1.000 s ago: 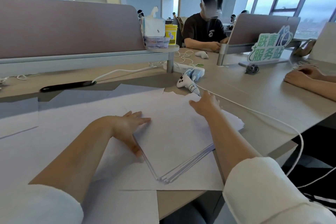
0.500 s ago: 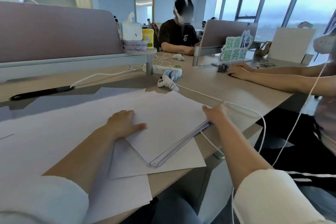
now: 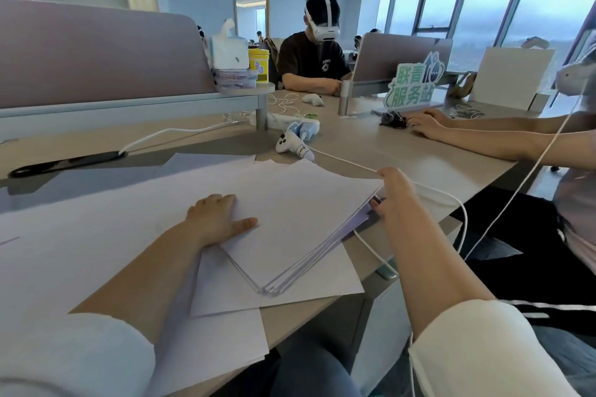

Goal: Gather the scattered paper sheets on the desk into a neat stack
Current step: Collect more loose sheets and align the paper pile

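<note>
Holding the stack of paper (image 3: 296, 219) from both sides here. The left hand (image 3: 219, 219) lies flat with fingers straight and thumb stuck out, pressing against the stack's left edge. The right hand (image 3: 395, 200) pinches the far right corner, thumb on top and fingers curled underneath, so that corner sits a bit off the desk (image 3: 403, 155).

The stack's near the front right part of the desk, turned corner-first toward the camera, and its edges aren't lined up, you can see them fanned at the near corner. It rests on a single sheet (image 3: 322, 287), and more loose sheets (image 3: 96, 235) spread out to the left under the left forearm.

A white cable (image 3: 451, 203) loops past the right hand, and a white controller (image 3: 292, 145) lies just behind the papers.
</note>
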`<state>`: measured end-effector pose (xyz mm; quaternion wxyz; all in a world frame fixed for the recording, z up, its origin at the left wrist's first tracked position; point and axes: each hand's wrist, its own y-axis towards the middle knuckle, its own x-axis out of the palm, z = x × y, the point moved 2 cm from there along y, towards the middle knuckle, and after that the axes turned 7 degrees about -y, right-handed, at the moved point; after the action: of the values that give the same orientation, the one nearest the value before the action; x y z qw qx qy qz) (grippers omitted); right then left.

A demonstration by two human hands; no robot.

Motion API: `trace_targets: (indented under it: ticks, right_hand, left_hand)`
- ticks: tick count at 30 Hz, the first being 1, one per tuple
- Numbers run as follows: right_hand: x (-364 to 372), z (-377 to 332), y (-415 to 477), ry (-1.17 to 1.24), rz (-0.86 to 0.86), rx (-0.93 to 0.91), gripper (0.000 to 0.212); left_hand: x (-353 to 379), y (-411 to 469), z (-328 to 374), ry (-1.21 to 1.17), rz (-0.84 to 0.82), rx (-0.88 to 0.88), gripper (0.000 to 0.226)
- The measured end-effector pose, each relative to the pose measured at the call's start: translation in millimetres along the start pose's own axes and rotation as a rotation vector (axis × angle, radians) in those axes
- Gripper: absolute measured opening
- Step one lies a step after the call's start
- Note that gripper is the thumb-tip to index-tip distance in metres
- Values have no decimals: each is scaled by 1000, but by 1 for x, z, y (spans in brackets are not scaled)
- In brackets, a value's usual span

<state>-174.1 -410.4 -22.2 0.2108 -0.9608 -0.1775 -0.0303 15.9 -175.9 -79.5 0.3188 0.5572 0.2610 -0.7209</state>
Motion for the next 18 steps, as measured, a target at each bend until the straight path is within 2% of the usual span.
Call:
trace_targets:
  ticks: [3, 6, 9, 11, 14, 16, 18]
  right_hand:
    - [-1, 2, 1, 27, -25, 5, 20]
    - [1, 7, 3, -44, -43, 7, 16]
    - [3, 5, 5, -89, -57, -15, 12]
    - [5, 5, 7, -28, -66, -40, 6]
    - [10, 13, 4, -2, -106, -42, 8]
    - [16, 22, 1, -61, -161, -40, 19]
    - [19, 31, 6, -145, -183, -42, 46]
  left_hand:
    - [0, -2, 1, -5, 8, -1, 91]
    - [0, -2, 0, -9, 1, -10, 96]
    - [0, -1, 0, 3, 8, -7, 91]
    - [0, -2, 2, 2, 10, -5, 89]
    - [0, -5, 2, -26, -1, -18, 112]
    - [0, -4, 1, -38, 7, -23, 106]
    - [2, -3, 0, -32, 10, -19, 93]
